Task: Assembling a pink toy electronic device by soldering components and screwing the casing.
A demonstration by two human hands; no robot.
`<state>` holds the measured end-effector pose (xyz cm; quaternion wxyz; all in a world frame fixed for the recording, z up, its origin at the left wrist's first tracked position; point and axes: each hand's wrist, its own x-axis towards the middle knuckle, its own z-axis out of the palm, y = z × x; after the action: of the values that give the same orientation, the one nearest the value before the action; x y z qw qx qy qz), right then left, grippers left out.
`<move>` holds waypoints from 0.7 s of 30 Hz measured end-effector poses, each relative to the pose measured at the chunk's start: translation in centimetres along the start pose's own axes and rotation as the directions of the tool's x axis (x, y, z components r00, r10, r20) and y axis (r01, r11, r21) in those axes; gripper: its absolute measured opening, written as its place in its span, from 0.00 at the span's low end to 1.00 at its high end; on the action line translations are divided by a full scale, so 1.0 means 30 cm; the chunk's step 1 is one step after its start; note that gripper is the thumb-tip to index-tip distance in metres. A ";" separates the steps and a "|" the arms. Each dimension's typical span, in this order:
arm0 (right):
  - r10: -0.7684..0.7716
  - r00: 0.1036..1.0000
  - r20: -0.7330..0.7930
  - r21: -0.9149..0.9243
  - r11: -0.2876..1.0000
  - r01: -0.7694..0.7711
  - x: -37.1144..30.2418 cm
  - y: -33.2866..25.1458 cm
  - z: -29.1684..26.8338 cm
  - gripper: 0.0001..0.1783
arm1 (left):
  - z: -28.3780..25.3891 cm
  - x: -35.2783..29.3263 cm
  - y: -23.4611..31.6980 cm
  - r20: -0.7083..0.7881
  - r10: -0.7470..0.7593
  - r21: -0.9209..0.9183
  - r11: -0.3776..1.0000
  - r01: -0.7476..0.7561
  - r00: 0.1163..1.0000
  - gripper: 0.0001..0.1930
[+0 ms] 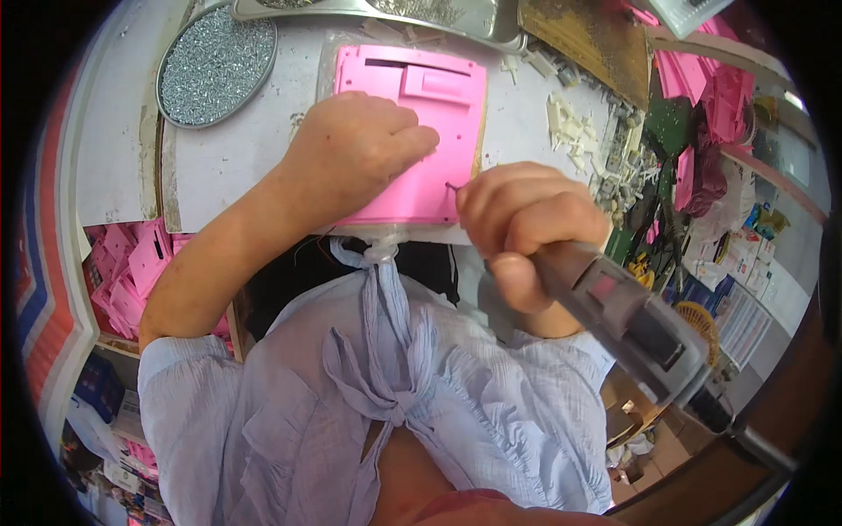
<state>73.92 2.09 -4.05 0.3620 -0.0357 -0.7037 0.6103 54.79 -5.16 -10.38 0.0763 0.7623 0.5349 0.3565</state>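
A pink plastic panel point(421, 175) with a slot and a raised rectangle near its far edge lies on the white table in front of me. My left hand point(355, 153) rests on the panel's left part, its fingers curled closed. Whatever those fingers may hold is hidden. In my right hand point(531, 215) is a grey electric screwdriver point(623, 320), gripped near its front end, with its cord running off to the lower right. The thin dark bit point(451, 186) points at the panel's near right corner area and appears to meet the surface there.
A round metal dish point(274, 61) full of small silver screws stands at the far left. A metal tray point(478, 24) with more small parts lies beyond the panel. Small white and grey pieces point(574, 131) are scattered at right. Pink parts point(132, 272) fill a box at lower left.
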 end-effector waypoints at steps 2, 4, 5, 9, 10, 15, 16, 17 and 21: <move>0.044 0.999 -0.018 -0.046 0.998 -0.044 0.003 0.007 0.003 0.16 | 0.004 0.004 -0.005 -0.024 0.006 -0.012 1.000 -0.006 1.000 0.05; 0.048 0.999 0.016 -0.024 0.999 -0.048 0.012 0.012 0.003 0.17 | 0.008 -0.002 -0.010 -0.031 0.005 -0.018 1.000 -0.006 1.000 0.05; 0.049 0.998 0.031 -0.017 0.999 -0.048 0.015 0.014 0.004 0.17 | 0.011 -0.003 -0.015 -0.030 0.008 -0.017 1.000 -0.008 1.000 0.05; -0.082 0.996 0.033 0.139 0.987 0.077 0.074 0.005 -0.082 0.12 | 0.009 -0.009 -0.008 -0.029 0.012 -0.024 1.000 -0.013 1.000 0.06; -0.069 0.997 0.027 0.092 0.994 0.066 0.088 0.015 -0.087 0.12 | 0.006 -0.007 -0.007 -0.025 0.009 -0.031 0.999 -0.010 1.000 0.06; -0.053 0.999 0.000 0.021 0.998 0.053 0.084 0.079 -0.068 0.11 | 0.011 -0.007 -0.008 -0.003 -0.014 -0.042 0.999 0.014 1.000 0.06; -0.045 0.999 0.003 0.016 0.999 0.045 0.085 0.084 -0.071 0.10 | 0.010 -0.004 -0.014 0.006 -0.015 -0.045 0.999 0.015 1.000 0.06; -0.046 0.999 0.013 0.014 0.999 0.045 0.093 0.098 -0.076 0.10 | 0.008 -0.002 -0.015 0.014 -0.013 -0.050 0.999 0.014 1.000 0.06; 0.009 1.000 0.025 0.156 0.988 -0.012 0.128 0.091 -0.108 0.11 | -0.002 0.005 -0.020 0.025 -0.020 -0.053 0.998 0.021 0.999 0.06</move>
<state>71.83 7.37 -4.71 0.3517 -0.0034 -0.6579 0.6659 54.33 -4.81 -10.57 0.1067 0.7587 0.5320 0.3606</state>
